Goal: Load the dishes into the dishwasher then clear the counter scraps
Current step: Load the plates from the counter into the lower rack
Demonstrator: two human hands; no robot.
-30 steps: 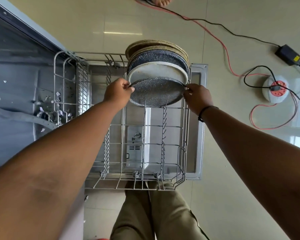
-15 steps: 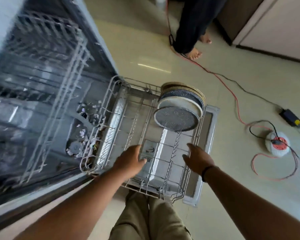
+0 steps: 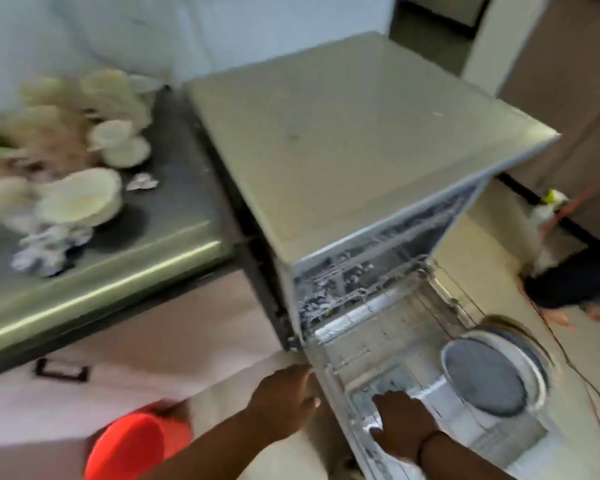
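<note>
The frame is blurred by head motion. The dishwasher (image 3: 343, 140) stands open with its lower rack (image 3: 388, 344) pulled out at lower right. Several plates (image 3: 488, 379) stand upright in the rack, a grey speckled one in front. My left hand (image 3: 284, 400) hovers open just left of the rack's near corner, holding nothing. My right hand (image 3: 402, 427) is over the rack's front, fingers spread and empty. On the steel counter (image 3: 174, 216) at left sit pale bowls and cups (image 3: 84, 199) and crumpled scraps (image 3: 45, 247).
A red-orange round object (image 3: 129, 445) sits low in front of the pink cabinet (image 3: 146, 341). Another person's legs (image 3: 575, 282) stand on the floor at right, near red and black cables (image 3: 568, 368). A spray bottle (image 3: 547, 209) stands by the wall.
Both hands let go of the grey plate, now standing in the rack, and drew back toward me. The view swung up and left, bringing the counter and dishes into sight.
</note>
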